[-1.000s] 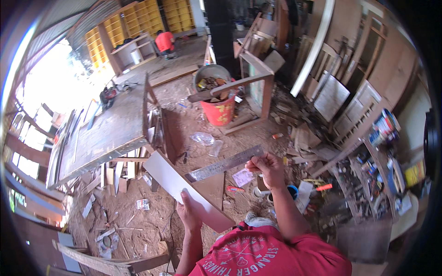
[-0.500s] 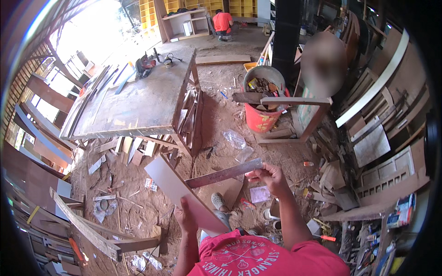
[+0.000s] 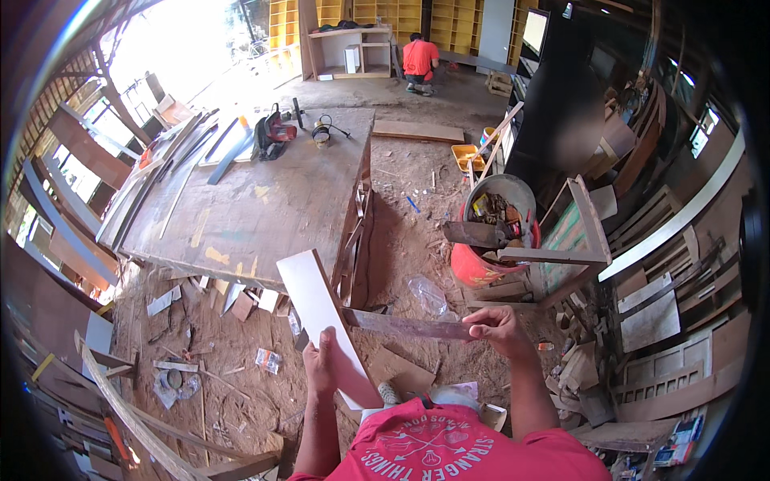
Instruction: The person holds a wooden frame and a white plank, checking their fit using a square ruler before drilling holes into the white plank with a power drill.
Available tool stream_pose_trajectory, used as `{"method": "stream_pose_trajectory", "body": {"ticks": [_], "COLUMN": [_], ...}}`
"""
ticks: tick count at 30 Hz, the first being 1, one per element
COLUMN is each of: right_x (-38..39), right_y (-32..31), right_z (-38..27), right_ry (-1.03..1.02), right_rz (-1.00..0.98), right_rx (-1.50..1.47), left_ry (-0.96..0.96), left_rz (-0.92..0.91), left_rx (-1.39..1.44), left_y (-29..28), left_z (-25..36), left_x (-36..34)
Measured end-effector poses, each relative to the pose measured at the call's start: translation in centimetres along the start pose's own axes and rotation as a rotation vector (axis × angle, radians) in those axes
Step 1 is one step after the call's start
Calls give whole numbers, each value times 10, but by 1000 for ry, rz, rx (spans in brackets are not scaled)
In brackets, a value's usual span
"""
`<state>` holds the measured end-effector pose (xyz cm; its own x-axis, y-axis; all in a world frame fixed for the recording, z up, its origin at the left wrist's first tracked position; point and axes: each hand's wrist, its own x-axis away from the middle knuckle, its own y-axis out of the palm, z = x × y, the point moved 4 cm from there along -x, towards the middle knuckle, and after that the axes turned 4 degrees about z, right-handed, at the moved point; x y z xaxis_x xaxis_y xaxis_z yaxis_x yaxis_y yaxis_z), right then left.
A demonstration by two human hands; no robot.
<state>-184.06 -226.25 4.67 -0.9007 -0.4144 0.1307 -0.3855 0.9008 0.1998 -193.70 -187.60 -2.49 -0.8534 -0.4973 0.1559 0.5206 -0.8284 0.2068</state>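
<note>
My left hand grips the lower part of a flat white board, fingers around its edge. The board stands at a slant, its top leaning left in front of the work table. Between thumb and fingers, my right hand pinches the end of a long, flat, worn grey strip. That strip runs left to the board's right edge, nearly level. Whether it touches the board or passes behind it I cannot tell. A small dark tip shows at the board's left side.
A large work table bears a red power saw and long strips. To its right stands a red bucket of scraps beside a wooden frame. Offcuts litter the dirt floor. A person in red crouches far back.
The view has tilted up and shifted, so the table sits closer to the middle. The board stands steeper, and the grey strip has swung from rising rightward to nearly level. Both hands keep their holds.
</note>
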Motion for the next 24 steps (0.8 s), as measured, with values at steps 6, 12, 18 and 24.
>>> {"method": "stream_pose_trajectory", "body": {"ticks": [6, 12, 18, 24], "right_x": [-84, -208, -340, -460], "right_y": [-27, -78, -132, -188], "right_z": [1, 17, -11, -42], "right_ry": [7, 36, -12, -69], "right_rz": [52, 33, -148, -207], "right_rx": [-171, -223, -402, -589], "left_ry": [-6, 88, -117, 47], "left_rz": [32, 64, 36, 36], "left_rx": [-61, -80, -273, -179], "left_y": [52, 100, 186, 282], "left_z": [24, -3, 7, 21], "left_x": [-95, -219, -345, -467]}}
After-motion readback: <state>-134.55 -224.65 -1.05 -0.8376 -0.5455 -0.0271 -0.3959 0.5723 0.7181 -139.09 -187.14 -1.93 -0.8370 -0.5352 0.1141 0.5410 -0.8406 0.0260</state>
